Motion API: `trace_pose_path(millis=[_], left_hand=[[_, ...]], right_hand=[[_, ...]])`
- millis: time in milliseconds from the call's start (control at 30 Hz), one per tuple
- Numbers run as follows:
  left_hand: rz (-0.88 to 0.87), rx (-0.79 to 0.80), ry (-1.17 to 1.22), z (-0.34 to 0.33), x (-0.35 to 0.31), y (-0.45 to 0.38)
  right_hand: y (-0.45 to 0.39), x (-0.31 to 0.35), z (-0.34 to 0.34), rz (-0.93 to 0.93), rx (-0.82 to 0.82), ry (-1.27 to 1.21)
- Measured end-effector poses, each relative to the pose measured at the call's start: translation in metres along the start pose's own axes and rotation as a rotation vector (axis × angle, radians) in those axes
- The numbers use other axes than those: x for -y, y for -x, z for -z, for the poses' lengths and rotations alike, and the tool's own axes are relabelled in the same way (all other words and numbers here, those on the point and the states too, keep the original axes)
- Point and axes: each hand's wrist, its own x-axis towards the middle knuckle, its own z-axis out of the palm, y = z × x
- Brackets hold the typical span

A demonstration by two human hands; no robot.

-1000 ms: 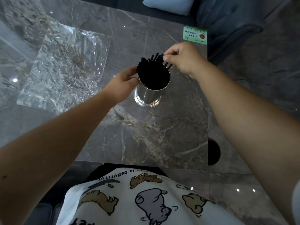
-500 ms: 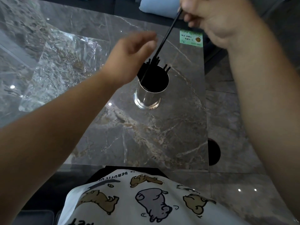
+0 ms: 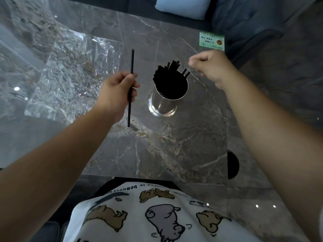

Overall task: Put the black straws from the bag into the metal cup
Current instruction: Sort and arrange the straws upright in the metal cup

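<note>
The left hand (image 3: pixel 116 89) pinched one thin black plastic straw (image 3: pixel 130 88) upright, just left of the shiny cylindrical metal cup (image 3: pixel 166 103) packed with black straws (image 3: pixel 167 70) on the grey marble desk (image 3: pixel 174 145). The right hand (image 3: pixel 209 67) hovered curled, holding nothing. The crinkled clear plastic bag (image 3: pixel 70 75) lay left.

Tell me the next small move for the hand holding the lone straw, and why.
Probably swing the left hand right and drop its single straw into the metal cup. That straw is held outside the cup, beside it, while the others already stand inside; the right hand holds nothing.
</note>
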Motion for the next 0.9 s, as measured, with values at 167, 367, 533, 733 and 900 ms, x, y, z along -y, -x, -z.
trace_pose_path(millis=[167,367,533,733,900], left_hand=[[0.043,-0.021,0.015,0.000,0.006,-0.001],[0.051,0.003,0.020,-0.003,0.006,0.000],[0.039,0.021,0.031,-0.004,-0.002,-0.002],[-0.018,0.074,0.028,-0.012,-0.018,-0.009],[-0.126,0.145,0.003,-0.031,-0.039,-0.011]], right_hand=[[-0.010,0.001,-0.024,0.057,0.083,0.039],[-0.014,0.003,-0.030,0.085,0.071,0.047],[-0.003,0.013,0.008,0.131,-0.044,-0.054],[0.016,0.051,0.067,0.302,-0.194,-0.250],[0.030,0.078,0.057,0.388,0.002,-0.179]])
